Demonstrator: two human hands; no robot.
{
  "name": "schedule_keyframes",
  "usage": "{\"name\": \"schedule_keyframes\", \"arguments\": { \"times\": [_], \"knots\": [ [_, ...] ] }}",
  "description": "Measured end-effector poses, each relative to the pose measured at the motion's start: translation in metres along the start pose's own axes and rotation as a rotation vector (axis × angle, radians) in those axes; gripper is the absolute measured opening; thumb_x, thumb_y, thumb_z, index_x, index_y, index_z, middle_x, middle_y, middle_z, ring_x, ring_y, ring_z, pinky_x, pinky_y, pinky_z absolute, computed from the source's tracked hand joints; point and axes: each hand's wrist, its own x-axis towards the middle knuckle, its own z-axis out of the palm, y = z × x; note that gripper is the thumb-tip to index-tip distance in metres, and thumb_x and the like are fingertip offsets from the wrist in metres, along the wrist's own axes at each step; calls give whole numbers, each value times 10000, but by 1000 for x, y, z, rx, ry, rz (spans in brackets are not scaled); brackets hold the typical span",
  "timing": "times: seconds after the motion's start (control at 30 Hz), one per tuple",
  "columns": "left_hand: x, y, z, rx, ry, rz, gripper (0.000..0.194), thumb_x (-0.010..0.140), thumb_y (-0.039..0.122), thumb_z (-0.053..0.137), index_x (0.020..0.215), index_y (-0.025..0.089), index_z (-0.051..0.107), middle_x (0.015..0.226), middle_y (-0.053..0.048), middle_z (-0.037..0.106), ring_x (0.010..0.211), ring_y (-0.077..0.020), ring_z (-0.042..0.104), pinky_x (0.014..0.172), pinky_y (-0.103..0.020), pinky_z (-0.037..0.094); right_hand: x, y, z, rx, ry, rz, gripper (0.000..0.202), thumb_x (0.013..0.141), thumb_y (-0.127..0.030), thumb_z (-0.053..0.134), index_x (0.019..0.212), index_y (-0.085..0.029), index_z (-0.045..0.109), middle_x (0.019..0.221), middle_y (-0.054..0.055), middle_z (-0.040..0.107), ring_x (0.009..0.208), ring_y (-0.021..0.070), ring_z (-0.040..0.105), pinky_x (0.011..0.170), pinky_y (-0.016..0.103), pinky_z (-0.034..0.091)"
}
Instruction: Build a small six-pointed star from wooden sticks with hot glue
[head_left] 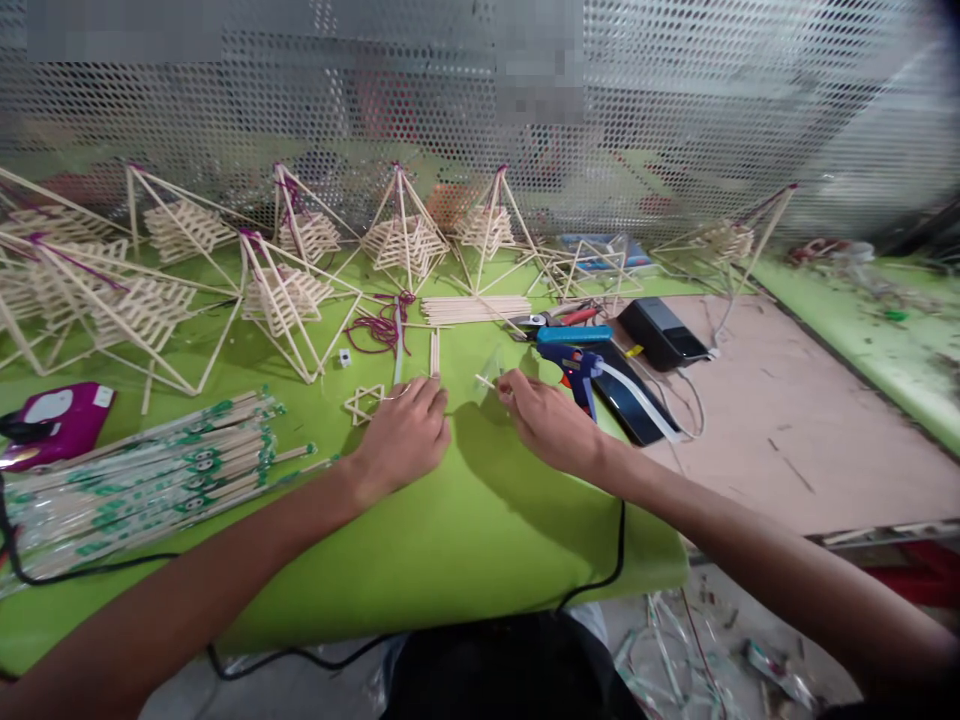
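My left hand (409, 428) lies low over the green tabletop with its fingers bent and close together. Its fingertips meet the lower ends of a pair of short wooden sticks (435, 352); what is under the fingers is hidden. Beside it lies a small star made of sticks (365, 404), and a pale flat strip (399, 340) runs up from the hand. My right hand (536, 412) pinches a short wooden stick (486, 382), its free end pointing left. Just beyond that hand rests a blue glue gun (574, 370), near blue-handled pliers (574, 334).
Several stick pyramids (405, 240) line the back before a perforated metal screen (420, 100). Bagged chopsticks (195, 465) lie left, near a purple box (71, 420). Purple string (379, 330) and a stick bundle (476, 309) sit mid-table. A phone (637, 400) and a black cable (621, 545) are right.
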Motion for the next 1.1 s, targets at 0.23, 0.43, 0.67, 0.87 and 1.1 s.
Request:
{"name": "schedule_keyframes", "arguments": {
  "times": [0.23,0.43,0.67,0.87,1.1],
  "knots": [
    [-3,7,2,-96,-23,232,422,1044,371,428,1327,132,631,1376,-123,635,1307,-262,566,1148,-513,450,-10,-4,-2,136,34,-86,182,1062,-238,319,1126,-166,474,895,57,687,699,138,622,642,265,459],
    [-6,18,-5,-143,-86,391,495,1040,436,417,1409,142,567,1450,-145,571,1380,-266,508,1189,-473,406,34,3,12,57,123,-29,338,978,-393,605,1218,-156,599,1186,79,637,1034,199,644,893,412,568],
    [-5,24,-7,-121,-158,442,674,1015,570,391,1548,157,371,1610,-179,348,1519,-302,300,1234,-475,317,36,0,8,-78,115,-12,249,1015,-297,513,1171,-122,599,1109,102,651,1000,205,618,871,381,533],
    [-13,33,-2,-29,-48,348,526,1043,408,381,1365,47,585,1388,-208,603,1330,-304,550,1159,-439,428,21,1,5,-93,90,-76,242,1025,-207,394,1071,-113,613,964,127,677,893,225,573,759,333,414],
    [-13,38,2,10,39,310,536,1044,388,392,1368,6,581,1425,-203,580,1373,-304,521,1174,-427,427,20,23,15,30,130,-161,210,996,-226,534,959,-153,727,953,96,687,930,199,615,808,301,447]
  ]
}}
